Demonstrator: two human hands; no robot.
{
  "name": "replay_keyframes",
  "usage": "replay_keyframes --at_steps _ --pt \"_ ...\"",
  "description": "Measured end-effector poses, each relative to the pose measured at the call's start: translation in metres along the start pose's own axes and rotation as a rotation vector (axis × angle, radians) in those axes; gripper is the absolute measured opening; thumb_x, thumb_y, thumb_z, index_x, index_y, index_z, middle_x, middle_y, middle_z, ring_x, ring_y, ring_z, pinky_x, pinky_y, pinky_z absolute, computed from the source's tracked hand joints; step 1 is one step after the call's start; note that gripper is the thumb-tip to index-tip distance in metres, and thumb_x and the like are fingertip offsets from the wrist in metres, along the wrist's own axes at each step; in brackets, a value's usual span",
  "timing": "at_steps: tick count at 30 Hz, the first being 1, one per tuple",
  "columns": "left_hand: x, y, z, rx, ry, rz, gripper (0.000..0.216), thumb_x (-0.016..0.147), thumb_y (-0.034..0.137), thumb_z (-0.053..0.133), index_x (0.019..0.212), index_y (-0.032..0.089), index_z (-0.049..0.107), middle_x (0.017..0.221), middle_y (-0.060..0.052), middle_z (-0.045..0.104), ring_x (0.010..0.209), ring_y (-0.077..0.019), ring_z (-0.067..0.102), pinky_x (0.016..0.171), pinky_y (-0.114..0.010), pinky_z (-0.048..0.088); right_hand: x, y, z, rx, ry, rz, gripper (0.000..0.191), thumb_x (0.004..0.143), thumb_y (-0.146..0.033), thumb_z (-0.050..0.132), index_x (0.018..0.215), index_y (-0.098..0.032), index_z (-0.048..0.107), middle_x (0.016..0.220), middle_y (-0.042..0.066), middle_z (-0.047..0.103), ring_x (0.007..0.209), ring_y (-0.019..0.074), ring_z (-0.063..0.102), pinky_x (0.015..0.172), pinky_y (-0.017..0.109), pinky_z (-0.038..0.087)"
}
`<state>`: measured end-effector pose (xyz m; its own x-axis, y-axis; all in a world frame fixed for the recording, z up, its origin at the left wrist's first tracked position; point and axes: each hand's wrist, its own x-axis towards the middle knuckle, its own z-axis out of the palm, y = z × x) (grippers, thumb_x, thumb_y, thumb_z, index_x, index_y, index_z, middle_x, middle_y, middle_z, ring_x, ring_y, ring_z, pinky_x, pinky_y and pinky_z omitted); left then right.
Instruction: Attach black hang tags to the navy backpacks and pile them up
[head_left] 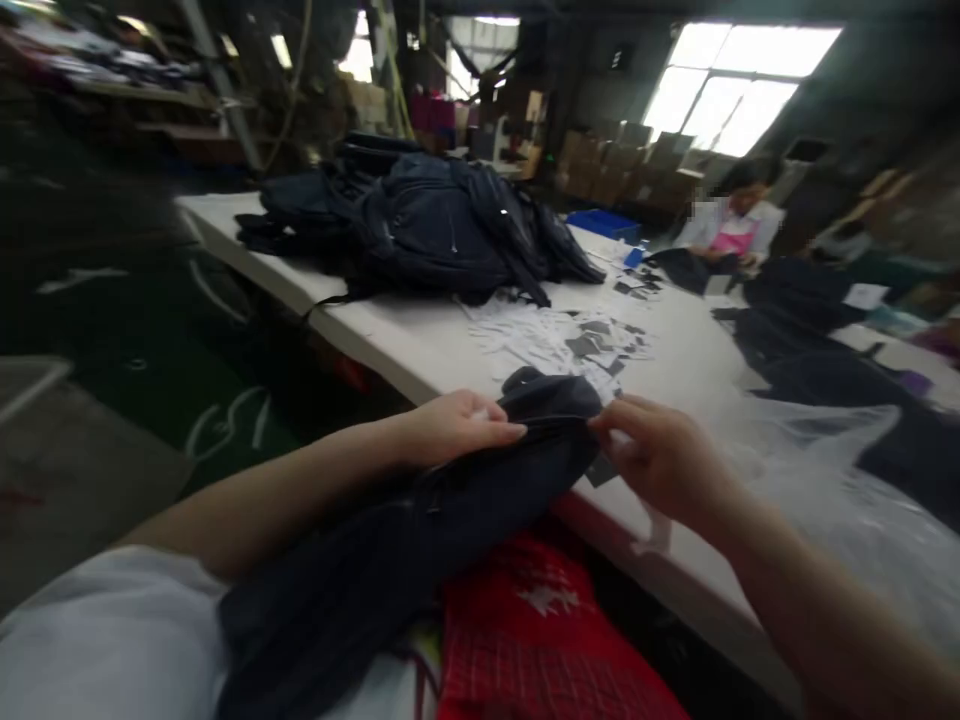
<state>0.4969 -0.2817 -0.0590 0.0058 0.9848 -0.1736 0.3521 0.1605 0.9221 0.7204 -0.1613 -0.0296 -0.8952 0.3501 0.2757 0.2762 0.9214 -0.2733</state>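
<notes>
Your left hand (457,428) clasped the dark bag (480,490) at its top, likely to steady it | your right hand (660,460) pinched its edge | bag lay from lap onto desk (405,345) edge, within easy reach | paper tags (547,340) lay scattered beyond

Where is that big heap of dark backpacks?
Head view, upper centre: the heap of backpacks lies on the white table, behind the scattered paper tags.

The room is big and dim. Bright light comes in through a large window (739,85) at the back. A long white table (420,345) stands on a dark green floor (150,330). Brown boxes (615,165) are stacked by the far wall.
</notes>
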Motion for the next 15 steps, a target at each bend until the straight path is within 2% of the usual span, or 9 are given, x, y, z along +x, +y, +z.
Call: replay_keyframes --at_steps 2,4,6,9,12,13,15 --pt "-0.006 -0.002 -0.004 -0.106 -0.011 -0.131 0.047 0.076 0.060 0.063 0.065 0.014 0.060 0.049 0.005 0.044 0.044 -0.0078 0.037 0.040 -0.021 0.025 0.002 0.032 0.008 0.019 0.042 0.071 0.020 0.073 -0.014 0.048 0.082 -0.022 0.064 0.078 0.002 0.066 0.067 0.0162 0.061 0.059 0.025 0.045" --pt "-0.002 0.001 -0.005 -0.115 0.037 -0.116 0.046 0.074 0.059 0.065 0.064 0.014 0.060 0.050 0.004 0.044 0.045 -0.0080 0.036 0.041 -0.021 0.025 0.002 0.053 0.014 0.042 0.044 0.141 0.015 0.074 -0.020 0.051 0.080 -0.023 0.064 0.073 0.002 0.067 0.063 0.0172 0.061 0.056 0.026 0.045" --pt "-0.001 0.007 -0.004 -0.054 0.070 -0.056 0.045 0.075 0.057 0.063 0.064 0.014 0.061 0.050 0.004 0.042 0.046 -0.0083 0.036 0.042 -0.021 0.025 0.000 0.066 0.020 0.030 0.030 0.188 0.013 0.074 -0.024 0.051 0.078 -0.024 0.063 0.068 0.001 0.066 0.060 0.0179 0.061 0.053 0.026 0.044" --pt "-0.012 0.016 -0.004 0.125 0.165 0.153 0.041 0.081 0.049 0.058 0.059 0.014 0.058 0.051 0.004 0.040 0.050 -0.0081 0.036 0.046 -0.021 0.027 0.001 0.080 0.028 -0.081 0.012 0.227 0.015 0.074 -0.022 0.048 0.078 -0.024 0.063 0.070 0.001 0.066 0.062 0.0183 0.061 0.056 0.027 0.045" --pt "-0.031 0.022 -0.007 0.304 0.329 0.287 0.043 0.085 0.040 0.054 0.051 0.015 0.049 0.049 0.004 0.035 0.050 -0.0075 0.033 0.048 -0.021 0.027 0.006 0.083 0.027 -0.194 -0.016 0.275 0.013 0.073 -0.021 0.049 0.074 -0.024 0.061 0.070 0.002 0.065 0.062 0.0194 0.060 0.057 0.029 0.045" --pt "-0.037 0.023 -0.007 0.352 0.387 0.288 0.043 0.086 0.038 0.053 0.050 0.016 0.047 0.048 0.004 0.034 0.049 -0.0074 0.033 0.048 -0.021 0.027 0.007 0.078 0.024 -0.197 0.041 0.266 0.010 0.074 -0.023 0.051 0.075 -0.024 0.061 0.071 0.003 0.064 0.064 0.0204 0.060 0.059 0.031 0.046" --pt "-0.044 0.023 -0.006 0.427 0.489 0.267 0.043 0.087 0.036 0.051 0.050 0.016 0.045 0.047 0.004 0.033 0.048 -0.0076 0.032 0.047 -0.022 0.026 0.007 0.057 0.013 -0.113 0.235 0.177 0.012 0.076 -0.028 0.058 0.086 -0.024 0.060 0.088 0.007 0.065 0.078 0.0242 0.063 0.070 0.036 0.050"
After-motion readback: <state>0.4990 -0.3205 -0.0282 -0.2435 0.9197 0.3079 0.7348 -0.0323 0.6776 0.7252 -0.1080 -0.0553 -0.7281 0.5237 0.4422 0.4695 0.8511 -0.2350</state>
